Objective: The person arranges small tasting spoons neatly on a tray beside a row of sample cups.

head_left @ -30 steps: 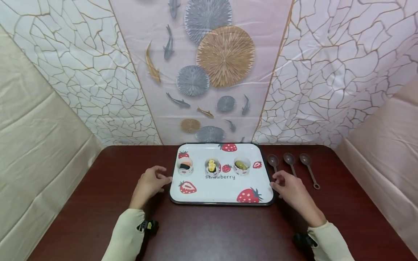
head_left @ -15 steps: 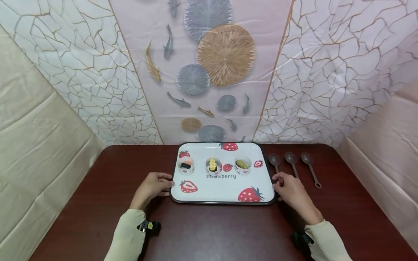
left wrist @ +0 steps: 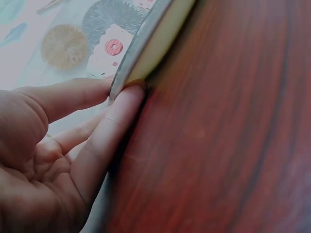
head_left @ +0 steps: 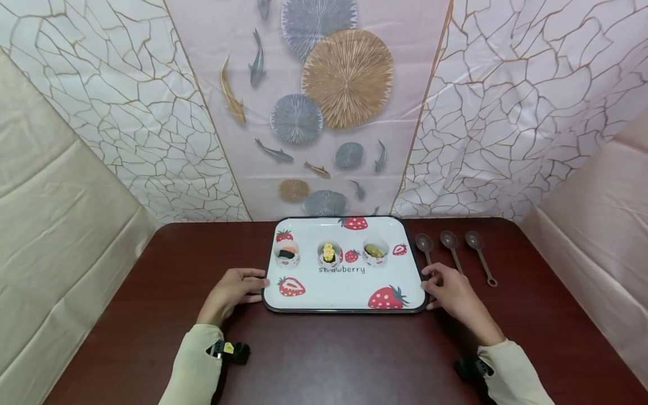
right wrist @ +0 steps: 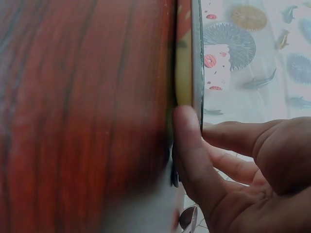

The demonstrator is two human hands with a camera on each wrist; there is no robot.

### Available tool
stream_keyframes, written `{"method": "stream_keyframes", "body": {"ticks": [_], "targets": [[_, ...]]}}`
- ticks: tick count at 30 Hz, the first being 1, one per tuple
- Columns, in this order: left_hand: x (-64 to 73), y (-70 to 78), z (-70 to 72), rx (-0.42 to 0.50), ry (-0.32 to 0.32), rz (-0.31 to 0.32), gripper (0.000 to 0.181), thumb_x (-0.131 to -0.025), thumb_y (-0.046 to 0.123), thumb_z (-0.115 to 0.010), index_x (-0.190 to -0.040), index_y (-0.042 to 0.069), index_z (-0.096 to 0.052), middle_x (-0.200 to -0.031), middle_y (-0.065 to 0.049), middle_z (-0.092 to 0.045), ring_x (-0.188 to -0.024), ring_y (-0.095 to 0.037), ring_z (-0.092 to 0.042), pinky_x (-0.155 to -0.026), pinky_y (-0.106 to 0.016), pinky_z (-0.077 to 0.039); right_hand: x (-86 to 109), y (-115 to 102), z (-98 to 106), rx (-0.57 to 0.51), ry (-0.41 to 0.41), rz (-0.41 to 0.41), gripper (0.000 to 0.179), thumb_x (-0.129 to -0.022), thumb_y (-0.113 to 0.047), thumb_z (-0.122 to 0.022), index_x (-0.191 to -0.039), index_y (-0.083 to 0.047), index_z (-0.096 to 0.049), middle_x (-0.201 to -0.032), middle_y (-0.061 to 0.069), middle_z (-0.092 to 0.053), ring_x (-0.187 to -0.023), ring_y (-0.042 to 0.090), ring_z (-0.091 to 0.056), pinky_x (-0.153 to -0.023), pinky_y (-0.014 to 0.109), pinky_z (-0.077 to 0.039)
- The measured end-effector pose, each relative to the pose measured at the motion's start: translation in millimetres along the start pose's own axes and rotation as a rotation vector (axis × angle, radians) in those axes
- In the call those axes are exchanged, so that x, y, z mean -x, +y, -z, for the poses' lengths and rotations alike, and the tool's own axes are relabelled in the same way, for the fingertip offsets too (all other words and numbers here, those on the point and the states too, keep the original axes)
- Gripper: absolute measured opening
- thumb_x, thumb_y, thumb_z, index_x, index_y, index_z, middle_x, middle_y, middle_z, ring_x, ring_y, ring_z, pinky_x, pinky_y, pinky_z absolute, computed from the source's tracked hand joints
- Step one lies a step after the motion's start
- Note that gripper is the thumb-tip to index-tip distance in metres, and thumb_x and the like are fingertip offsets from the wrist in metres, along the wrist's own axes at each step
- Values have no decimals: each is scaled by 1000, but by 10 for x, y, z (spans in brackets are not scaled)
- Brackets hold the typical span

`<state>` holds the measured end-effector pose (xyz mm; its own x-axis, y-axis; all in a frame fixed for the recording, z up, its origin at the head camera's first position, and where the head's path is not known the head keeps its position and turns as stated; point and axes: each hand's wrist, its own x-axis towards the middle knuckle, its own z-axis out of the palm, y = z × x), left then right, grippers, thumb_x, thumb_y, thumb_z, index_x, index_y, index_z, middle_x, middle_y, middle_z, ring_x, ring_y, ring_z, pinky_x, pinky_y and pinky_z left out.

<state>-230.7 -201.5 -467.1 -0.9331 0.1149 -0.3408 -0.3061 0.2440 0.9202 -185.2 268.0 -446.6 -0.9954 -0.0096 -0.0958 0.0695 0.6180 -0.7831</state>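
Note:
A white rectangular tray point(head_left: 329, 292) with a dark rim and printed strawberries lies on the brown table. On it, in a row, stand three small paper cups: the left cup point(head_left: 287, 262) holds a piece with orange and black parts, the middle cup point(head_left: 327, 263) a yellow-topped one, the right cup point(head_left: 375, 260) a green one. My left hand point(head_left: 233, 293) pinches the tray's left rim between thumb and fingers, plain in the left wrist view. At the right rim, my right hand point(head_left: 455, 295) pinches likewise. Whether the tray touches the table everywhere cannot be told.
Three grey-brown spoons lie right of the tray: a left spoon point(head_left: 424, 244), a middle spoon point(head_left: 449, 243) and a right spoon point(head_left: 476, 244). My right hand partly covers the left spoon's handle. A patterned cloth point(head_left: 324, 169) hangs behind the table point(head_left: 324, 360).
My left hand has come in from beside the tray and taken hold of its left rim. My right hand has settled onto the right rim. The cups stand in the same places on the tray.

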Motion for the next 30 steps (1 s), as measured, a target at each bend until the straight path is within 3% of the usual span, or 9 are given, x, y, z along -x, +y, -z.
{"method": "stream_keyframes", "body": {"ticks": [7,18,30], "targets": [[-6,-33,25,53,16,24,46,-97,11,-77,-138,-7,-64,-118,-17,-70,-86,-15,-76,-79,-30,-66,-8,14,46,-25,-8,3,28,-104,0,-61,-129,12,-56,-97,21,-65,-67,23,-69,-57,37,-65],[58,-78,77,38,31,34,50,-97,13,-78,-139,-7,-62,-123,-19,-69,-88,-15,-76,-80,-33,-67,-110,-12,212,70,34,22,26,-109,-2,-52,-129,13,-56,-103,27,-67,-70,22,-72,-59,35,-65],[2,-39,24,71,20,27,48,-96,11,-78,-138,-6,-64,-118,-18,-71,-87,-15,-76,-80,-31,-66,-147,19,271,205,-8,-69,20,-104,-8,-64,-110,11,-63,-84,16,-69,-62,19,-70,-57,36,-64]]}}
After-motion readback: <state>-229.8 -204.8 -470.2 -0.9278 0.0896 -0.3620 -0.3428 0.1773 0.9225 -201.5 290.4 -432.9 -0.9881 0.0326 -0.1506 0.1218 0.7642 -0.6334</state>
